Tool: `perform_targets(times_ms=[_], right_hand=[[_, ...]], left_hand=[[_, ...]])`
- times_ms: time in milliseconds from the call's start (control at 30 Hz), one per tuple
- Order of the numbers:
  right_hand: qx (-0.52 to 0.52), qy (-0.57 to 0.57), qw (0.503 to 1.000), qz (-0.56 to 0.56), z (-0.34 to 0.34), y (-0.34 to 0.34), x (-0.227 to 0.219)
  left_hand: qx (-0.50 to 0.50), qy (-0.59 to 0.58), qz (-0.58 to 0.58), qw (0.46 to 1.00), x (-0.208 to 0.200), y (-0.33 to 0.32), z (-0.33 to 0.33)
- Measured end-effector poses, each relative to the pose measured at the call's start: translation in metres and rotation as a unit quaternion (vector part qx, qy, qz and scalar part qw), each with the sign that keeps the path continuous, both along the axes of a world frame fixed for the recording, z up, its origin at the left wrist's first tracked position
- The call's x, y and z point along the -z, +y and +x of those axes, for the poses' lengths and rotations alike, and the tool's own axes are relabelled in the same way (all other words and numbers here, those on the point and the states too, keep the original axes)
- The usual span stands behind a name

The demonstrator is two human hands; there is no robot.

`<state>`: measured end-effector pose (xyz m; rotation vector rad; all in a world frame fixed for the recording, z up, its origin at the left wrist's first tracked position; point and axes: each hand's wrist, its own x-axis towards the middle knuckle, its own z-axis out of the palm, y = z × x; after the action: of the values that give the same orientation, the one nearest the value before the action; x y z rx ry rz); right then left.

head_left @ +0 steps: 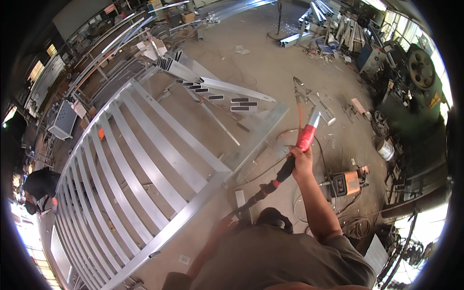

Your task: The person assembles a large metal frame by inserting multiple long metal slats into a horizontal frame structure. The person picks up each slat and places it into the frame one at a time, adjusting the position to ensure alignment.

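Note:
My right hand (302, 162) is raised in front of me, its fingers wrapped round a welding torch (306, 137). Red tape covers the torch's middle, and its silver nozzle points up and away. A thick black cable (263, 192), bound with tape in places, runs from the torch down to the left. Low and in shadow, my left hand (226, 225) closes round that cable; its fingers show only dimly. To the left stretches a large silver metal frame (150, 247) with many parallel slats. Its near right corner lies close to the torch.
Rectangular metal tubes (244, 104) lie stacked beyond the frame. A clamp-like metal tool (323, 108) and an orange-and-black machine (346, 183) stand on the floor at right, among loose cables. Another person (41, 186) bends at the frame's far left. Scrap metal (333, 36) is piled at the back.

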<state>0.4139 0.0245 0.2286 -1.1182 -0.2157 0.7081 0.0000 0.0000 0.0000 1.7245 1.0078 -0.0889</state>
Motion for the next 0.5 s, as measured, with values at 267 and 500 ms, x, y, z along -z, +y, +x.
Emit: perform_targets(times_ms=[267,500], right_hand=[[-0.038,-0.02,0.987,-0.155,0.162,0.195,0.143],[-0.187,0.022,0.918,-0.349,0.261,0.325,0.264]], left_hand=[[-0.458,0.06,-0.134,0.877,0.067,-0.072,-0.005],[-0.545,0.096,-0.108,0.826,0.069,-0.197,0.125]])
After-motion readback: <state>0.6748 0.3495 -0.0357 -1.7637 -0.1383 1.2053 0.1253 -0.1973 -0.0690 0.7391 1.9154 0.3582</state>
